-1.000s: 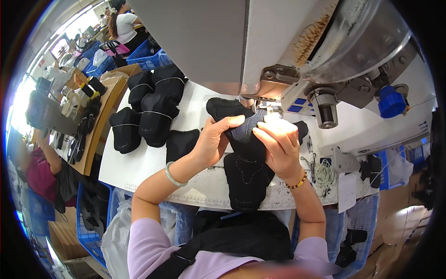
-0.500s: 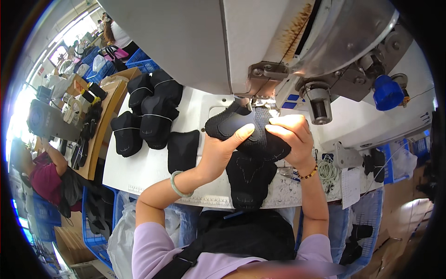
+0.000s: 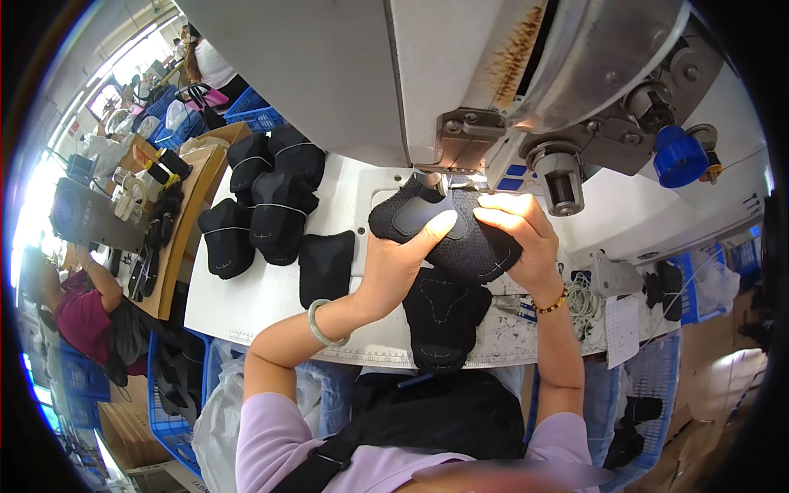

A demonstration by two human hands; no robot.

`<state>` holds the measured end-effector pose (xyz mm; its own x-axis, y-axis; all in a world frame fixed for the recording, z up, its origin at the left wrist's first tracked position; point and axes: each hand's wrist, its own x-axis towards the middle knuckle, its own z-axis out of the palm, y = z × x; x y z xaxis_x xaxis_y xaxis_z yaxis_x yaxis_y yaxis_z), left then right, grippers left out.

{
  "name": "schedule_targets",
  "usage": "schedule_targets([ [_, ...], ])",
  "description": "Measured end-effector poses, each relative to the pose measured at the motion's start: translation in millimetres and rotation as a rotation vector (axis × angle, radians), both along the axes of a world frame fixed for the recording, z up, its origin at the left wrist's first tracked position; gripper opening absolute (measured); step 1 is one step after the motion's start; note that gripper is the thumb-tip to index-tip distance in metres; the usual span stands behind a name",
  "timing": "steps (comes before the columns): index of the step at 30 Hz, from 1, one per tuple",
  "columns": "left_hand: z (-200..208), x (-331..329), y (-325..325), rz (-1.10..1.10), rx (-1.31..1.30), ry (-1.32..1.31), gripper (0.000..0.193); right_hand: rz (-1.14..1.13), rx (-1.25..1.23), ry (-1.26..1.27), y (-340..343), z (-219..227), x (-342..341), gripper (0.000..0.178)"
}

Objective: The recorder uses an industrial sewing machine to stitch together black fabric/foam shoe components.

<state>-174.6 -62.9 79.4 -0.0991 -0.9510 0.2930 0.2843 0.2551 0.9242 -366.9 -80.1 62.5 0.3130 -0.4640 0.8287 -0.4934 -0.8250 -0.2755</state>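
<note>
A black textured fabric piece [image 3: 472,249] with a smooth patch lies under the needle area of the sewing machine [image 3: 460,156]. My left hand [image 3: 397,267] grips its left edge, thumb on top and fingers hidden beneath. On its right side my right hand [image 3: 530,238] pinches the edge, thumb and fingers closed on the cloth. Pale stitch marks show at its lower right. Partly under it, toward me, is a stack of black fabric pieces [image 3: 444,320] with light stitched outlines. A single black piece [image 3: 326,264] lies left of my left hand.
Tied bundles of black pieces [image 3: 275,214] sit on the table's left. Beside my right wrist are small snips [image 3: 516,308] and a tangle of pale cord [image 3: 582,302]. Blue baskets [image 3: 649,403] flank the table below. Another person [image 3: 86,312] works at the far left.
The fabric piece has turned slightly in my hands, showing more of its stitched right end. My right hand has shifted a little to the right and toward me.
</note>
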Motion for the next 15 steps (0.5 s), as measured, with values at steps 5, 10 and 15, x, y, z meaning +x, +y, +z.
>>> schedule_targets([
  [5, 11, 2, -6, 0.012, -0.059, -0.123, 0.018, -0.017, 0.009, -0.011, -1, 2, 1, 0.027],
  [10, 7, 10, -16, -0.041, 0.032, -0.057, 0.023, -0.03, -0.036, 0.029, 0, 5, 1, 0.031],
  [15, 6, 26, -31, -0.249, 0.257, 0.14, 0.019, -0.099, -0.288, 0.187, 10, 9, 14, 0.036],
])
